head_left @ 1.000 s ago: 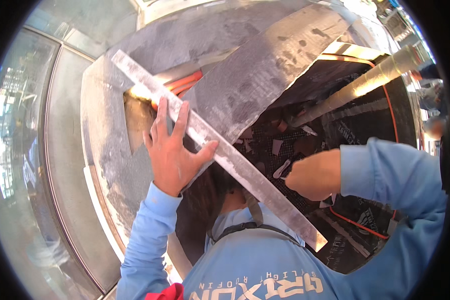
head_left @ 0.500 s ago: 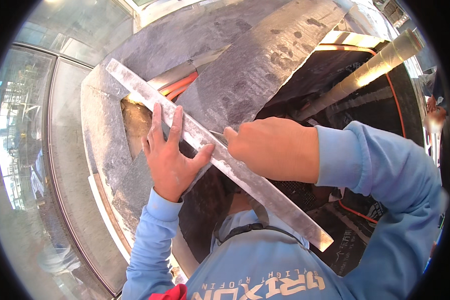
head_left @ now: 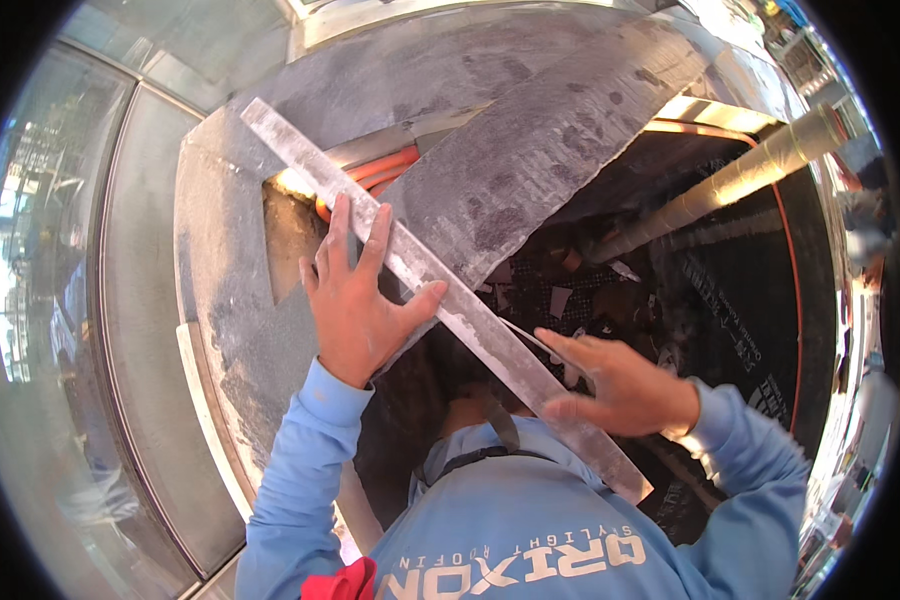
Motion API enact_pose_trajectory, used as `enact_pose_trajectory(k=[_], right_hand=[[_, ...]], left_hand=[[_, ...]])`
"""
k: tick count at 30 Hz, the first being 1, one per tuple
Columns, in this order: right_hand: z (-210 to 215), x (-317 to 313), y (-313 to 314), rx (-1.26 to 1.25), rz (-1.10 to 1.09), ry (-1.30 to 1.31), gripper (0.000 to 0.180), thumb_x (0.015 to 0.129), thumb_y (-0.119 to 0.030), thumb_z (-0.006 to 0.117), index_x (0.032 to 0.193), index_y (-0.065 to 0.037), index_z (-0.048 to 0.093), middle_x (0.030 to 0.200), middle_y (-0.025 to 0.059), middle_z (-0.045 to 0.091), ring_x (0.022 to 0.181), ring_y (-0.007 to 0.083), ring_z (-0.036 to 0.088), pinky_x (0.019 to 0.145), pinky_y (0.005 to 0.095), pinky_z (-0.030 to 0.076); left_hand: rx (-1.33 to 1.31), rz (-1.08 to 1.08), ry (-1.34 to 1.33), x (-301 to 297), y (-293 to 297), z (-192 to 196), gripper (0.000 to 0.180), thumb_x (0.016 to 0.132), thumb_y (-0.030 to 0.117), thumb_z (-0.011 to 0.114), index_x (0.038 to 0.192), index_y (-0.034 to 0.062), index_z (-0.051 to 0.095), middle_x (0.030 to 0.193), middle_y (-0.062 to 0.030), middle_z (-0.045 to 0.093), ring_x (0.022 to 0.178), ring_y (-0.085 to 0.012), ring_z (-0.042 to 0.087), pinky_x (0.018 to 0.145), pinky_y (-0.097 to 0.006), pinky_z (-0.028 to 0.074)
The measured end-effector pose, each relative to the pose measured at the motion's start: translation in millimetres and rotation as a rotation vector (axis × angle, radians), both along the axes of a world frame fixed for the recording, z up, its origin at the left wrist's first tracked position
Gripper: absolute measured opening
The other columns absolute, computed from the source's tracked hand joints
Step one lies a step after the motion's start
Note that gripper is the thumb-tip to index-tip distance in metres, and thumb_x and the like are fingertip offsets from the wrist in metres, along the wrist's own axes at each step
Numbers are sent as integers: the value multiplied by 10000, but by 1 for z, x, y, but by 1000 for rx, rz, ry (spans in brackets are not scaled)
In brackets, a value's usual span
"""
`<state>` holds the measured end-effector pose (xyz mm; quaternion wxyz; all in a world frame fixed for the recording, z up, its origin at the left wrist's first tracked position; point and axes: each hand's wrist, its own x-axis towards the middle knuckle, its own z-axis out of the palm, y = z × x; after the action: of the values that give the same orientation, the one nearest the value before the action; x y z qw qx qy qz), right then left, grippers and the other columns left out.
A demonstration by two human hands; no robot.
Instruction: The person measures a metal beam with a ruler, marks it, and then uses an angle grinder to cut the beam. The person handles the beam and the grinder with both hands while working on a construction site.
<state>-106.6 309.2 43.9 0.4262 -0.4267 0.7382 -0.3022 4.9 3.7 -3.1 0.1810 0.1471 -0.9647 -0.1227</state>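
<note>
- In the head view, glass panels (head_left: 40, 270) in metal frames run down your left side, beside a worn grey surface (head_left: 225, 250).
- A wide grey strip (head_left: 560, 150) slants across the upper middle; its ragged edge borders a dark cavity (head_left: 710, 300) on the right, where small pale scraps lie deep inside.
- A wrapped pole (head_left: 735, 178) slants over that cavity, and an orange cable (head_left: 792, 270) curves down along its far side.
- Left of the strip you have a cut-out (head_left: 292, 238) with a brown inside; orange pipes (head_left: 382, 168) show next to it, partly behind the bar.
- The long metal bar (head_left: 470, 322) lies diagonally before you, from the upper left to just above your light blue shirt (head_left: 530, 510), its face smeared whitish.
- Your left hand (head_left: 362, 315) is spread, thumb apart from the fingers, its fingertips pressing on the bar left of its middle.
- Your right hand (head_left: 625, 390) is closed on a slim pale tool (head_left: 522, 333), index finger extended along it; the tool's tip is by the bar's right edge, and your thumb lies over the bar's lower part.
</note>
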Motion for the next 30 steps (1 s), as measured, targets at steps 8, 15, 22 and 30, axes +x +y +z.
enact_pose_trajectory(k=[8, 15, 22, 30], right_hand=[[-20, 48, 18, -172, -178, -107, 932, 673, -202, 945, 1450, 100, 528, 1189, 203, 738, 1096, 142, 685, 1007, 302, 511], [-22, 65, 13, -407, -11, 7, 1000, 683, -172, 923, 1536, 79, 466, 1073, 236, 755, 944, 230, 784, 900, 294, 552], [-35, 99, -6, -427, 64, 108, 1083, 707, -259, 905, 1622, -9, 383, 866, 175, 729, 693, 361, 726, 701, 353, 567], [-58, 142, -31, -522, -5, 49, 1113, 749, -305, 890, 1668, -68, 309, 839, 151, 726, 648, 345, 693, 614, 390, 538]], left_hand=[[114, -61, 14, -5, -22, 7, 781, 892, 683, 707, 1496, 202, 591, 1647, -234, 360, 1432, -474, 436, 1123, -794, 254], [95, -159, 20, 8, -72, 36, 597, 991, 582, 654, 1318, 86, 700, 1535, -356, 446, 1160, -477, 668, 1038, -511, 524], [54, -111, 59, 75, -87, 46, 508, 963, 412, 754, 1313, 49, 690, 1560, -338, 438, 1263, -479, 627, 1056, -508, 525], [123, -79, -1, 98, -90, 23, 534, 1018, 321, 684, 1484, 82, 580, 1680, -267, 273, 1518, -452, 369, 1215, -498, 367]])
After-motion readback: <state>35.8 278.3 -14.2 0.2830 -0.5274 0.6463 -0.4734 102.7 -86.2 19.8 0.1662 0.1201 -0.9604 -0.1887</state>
